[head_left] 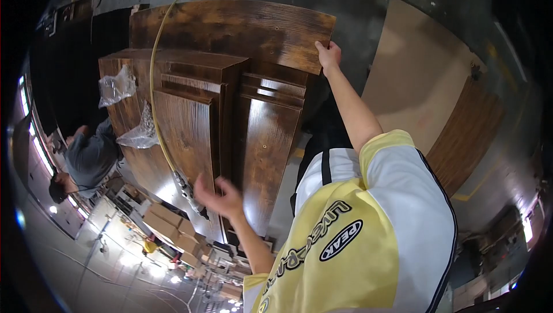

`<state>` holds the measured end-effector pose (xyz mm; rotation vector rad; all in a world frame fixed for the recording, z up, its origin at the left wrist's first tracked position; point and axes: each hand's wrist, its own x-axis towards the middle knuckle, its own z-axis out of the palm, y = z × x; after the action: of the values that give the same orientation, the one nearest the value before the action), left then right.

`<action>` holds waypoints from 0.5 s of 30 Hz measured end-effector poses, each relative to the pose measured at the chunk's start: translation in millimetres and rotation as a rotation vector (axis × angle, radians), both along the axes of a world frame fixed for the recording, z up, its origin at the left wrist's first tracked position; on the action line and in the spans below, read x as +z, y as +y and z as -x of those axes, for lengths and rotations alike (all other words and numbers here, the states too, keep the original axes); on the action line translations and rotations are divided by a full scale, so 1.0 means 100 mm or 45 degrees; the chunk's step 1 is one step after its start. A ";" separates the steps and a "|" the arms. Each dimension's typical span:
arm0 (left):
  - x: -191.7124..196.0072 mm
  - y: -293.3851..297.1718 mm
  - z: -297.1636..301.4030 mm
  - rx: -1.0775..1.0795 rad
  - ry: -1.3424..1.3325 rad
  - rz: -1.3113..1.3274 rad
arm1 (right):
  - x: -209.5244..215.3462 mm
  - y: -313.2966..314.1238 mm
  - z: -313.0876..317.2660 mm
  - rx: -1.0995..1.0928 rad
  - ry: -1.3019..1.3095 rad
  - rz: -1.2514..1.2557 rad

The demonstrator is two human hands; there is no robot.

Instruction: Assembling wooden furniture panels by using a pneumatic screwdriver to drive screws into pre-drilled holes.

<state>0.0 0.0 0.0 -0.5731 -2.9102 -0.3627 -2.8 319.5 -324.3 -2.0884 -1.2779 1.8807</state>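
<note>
We see a half-built cabinet of dark brown wood [190, 82], its inner dividers [262, 140] already standing between the sides. Our right hand [329, 55] pinches the corner of a loose wooden panel [242, 28], which lies tilted across the far end of the cabinet and, we judge, is not yet fixed. Our left hand [222, 196] hangs with fingers spread, holding nothing, just beside a screw tool [187, 189] on a yellow hose [155, 77]. Two clear plastic bags [118, 85] rest on the cabinet side. So the frame seems done; seating and fastening this panel seems left.
</note>
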 end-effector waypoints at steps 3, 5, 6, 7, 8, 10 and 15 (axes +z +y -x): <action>-0.21 1.07 0.09 -0.265 -0.173 -0.019 | 0.09 0.28 -0.01 0.165 0.022 -0.210; -0.44 1.65 0.20 -0.397 -0.394 -0.199 | -0.02 0.23 -0.21 0.070 -0.040 -0.442; -0.57 1.83 0.34 -0.481 -0.459 -0.244 | 0.17 0.20 -0.19 0.097 -0.028 -0.434; -0.71 2.11 0.47 -0.579 -0.527 -0.303 | 0.12 0.25 -0.23 0.083 0.056 -0.480; -0.84 2.27 0.61 -0.641 -0.494 -0.311 | 0.29 0.21 -0.21 0.066 0.127 -0.465; -0.97 2.58 0.88 -0.694 -0.383 -0.264 | 0.82 0.17 -0.17 0.045 0.306 -0.490; -0.95 3.19 1.20 -0.933 -0.178 -0.053 | 1.58 0.05 -0.15 -0.087 0.721 -0.474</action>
<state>-120.0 318.9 -94.6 -1.6568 -2.6936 -0.5554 11.7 325.0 -166.2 -1.2760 -1.2601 1.8333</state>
